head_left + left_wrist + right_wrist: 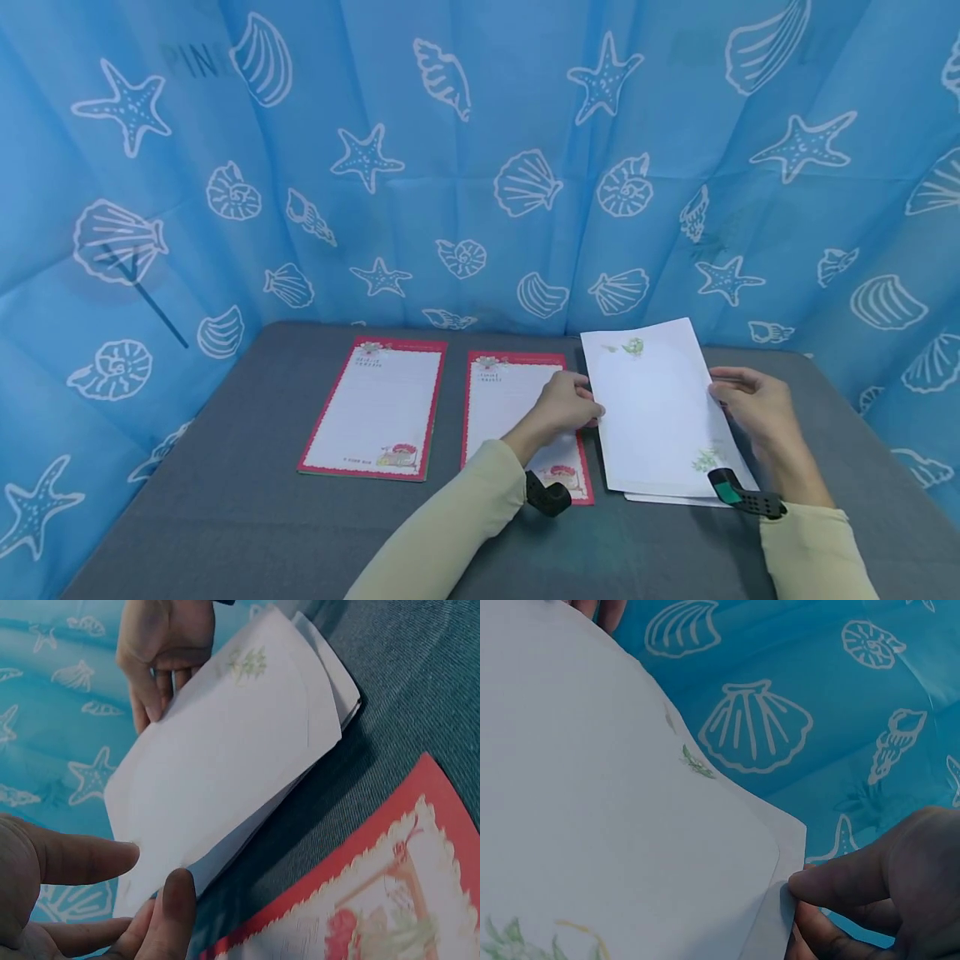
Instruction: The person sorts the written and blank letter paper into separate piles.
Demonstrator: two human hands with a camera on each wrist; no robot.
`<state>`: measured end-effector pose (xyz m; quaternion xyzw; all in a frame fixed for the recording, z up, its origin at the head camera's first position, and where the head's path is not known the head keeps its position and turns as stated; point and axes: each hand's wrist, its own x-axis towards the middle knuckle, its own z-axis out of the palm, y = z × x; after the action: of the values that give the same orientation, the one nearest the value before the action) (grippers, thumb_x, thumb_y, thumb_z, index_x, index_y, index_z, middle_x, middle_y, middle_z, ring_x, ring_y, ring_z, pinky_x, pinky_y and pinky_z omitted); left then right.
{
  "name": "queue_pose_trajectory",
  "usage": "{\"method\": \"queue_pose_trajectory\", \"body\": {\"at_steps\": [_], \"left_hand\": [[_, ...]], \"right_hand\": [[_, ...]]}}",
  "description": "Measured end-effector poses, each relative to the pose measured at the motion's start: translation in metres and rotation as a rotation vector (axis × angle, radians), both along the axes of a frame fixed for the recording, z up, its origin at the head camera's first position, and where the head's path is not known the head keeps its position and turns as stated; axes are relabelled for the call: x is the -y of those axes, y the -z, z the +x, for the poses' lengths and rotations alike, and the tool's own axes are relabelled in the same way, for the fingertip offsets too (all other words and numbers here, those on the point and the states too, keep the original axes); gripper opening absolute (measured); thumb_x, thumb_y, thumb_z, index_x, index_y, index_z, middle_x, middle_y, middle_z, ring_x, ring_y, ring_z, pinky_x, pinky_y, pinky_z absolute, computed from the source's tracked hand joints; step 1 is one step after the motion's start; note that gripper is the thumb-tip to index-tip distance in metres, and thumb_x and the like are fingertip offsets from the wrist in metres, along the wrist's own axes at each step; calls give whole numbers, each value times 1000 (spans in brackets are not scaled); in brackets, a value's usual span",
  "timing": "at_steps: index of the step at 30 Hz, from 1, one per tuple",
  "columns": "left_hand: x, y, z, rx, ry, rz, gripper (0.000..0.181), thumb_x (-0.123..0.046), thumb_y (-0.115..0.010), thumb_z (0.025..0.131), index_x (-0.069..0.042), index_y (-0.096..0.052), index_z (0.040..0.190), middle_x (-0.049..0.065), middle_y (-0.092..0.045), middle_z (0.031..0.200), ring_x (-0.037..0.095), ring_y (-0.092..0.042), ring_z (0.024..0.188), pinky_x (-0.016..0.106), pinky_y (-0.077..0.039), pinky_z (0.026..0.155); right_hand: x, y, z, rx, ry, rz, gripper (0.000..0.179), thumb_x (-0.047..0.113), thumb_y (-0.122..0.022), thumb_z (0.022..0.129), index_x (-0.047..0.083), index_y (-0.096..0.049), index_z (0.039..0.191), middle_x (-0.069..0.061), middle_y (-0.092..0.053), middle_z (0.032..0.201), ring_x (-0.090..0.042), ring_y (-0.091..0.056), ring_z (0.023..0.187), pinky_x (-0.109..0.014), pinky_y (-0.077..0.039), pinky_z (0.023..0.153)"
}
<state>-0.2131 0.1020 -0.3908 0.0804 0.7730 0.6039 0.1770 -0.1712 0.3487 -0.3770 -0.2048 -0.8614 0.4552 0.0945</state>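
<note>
A white sheet of paper (656, 408) with small green plant prints at its corners is raised at a tilt on the right of the table. My left hand (562, 407) pinches its left edge between thumb and fingers, as the left wrist view also shows at the sheet's corner. On the opposite edge, my right hand (759, 410) pinches the paper (630, 780), thumb on the near face and fingers behind. Under it lies more white paper (678, 500), mostly covered; how many sheets cannot be told.
A red-bordered sheet (517, 400) lies left of the white paper, partly under my left forearm. Farther left rests a similar red-bordered sheet (382, 408) with a green edge beneath. A blue shell-print curtain (480, 167) hangs behind the grey table (247, 500).
</note>
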Motion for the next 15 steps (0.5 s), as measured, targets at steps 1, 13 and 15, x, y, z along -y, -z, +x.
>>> {"method": "queue_pose_trajectory", "body": {"at_steps": [1,13,15], "left_hand": [[-1,1,0,-4,4,-1,56,4,-73,88,6,-53,141,3,-61,87,19,-70,72,32,-58,70],[-12,1,5,-9,32,-56,53,1,-75,88,4,-56,138,2,-63,89,20,-71,72,33,-57,74],[-13,2,5,-9,33,-75,53,0,-75,88,4,-57,138,2,-64,89,19,-71,72,33,-57,75]], "right_hand": [[-1,1,0,5,6,1,44,10,-50,104,-8,-49,143,-33,-52,137,-42,-55,116,-47,-50,87],[-14,8,0,49,38,-1,45,14,-47,105,-7,-48,145,-33,-48,141,-42,-52,116,-39,-47,81],[-15,8,0,66,39,-1,46,16,-48,105,-7,-49,145,-32,-47,142,-41,-52,115,-32,-44,77]]}}
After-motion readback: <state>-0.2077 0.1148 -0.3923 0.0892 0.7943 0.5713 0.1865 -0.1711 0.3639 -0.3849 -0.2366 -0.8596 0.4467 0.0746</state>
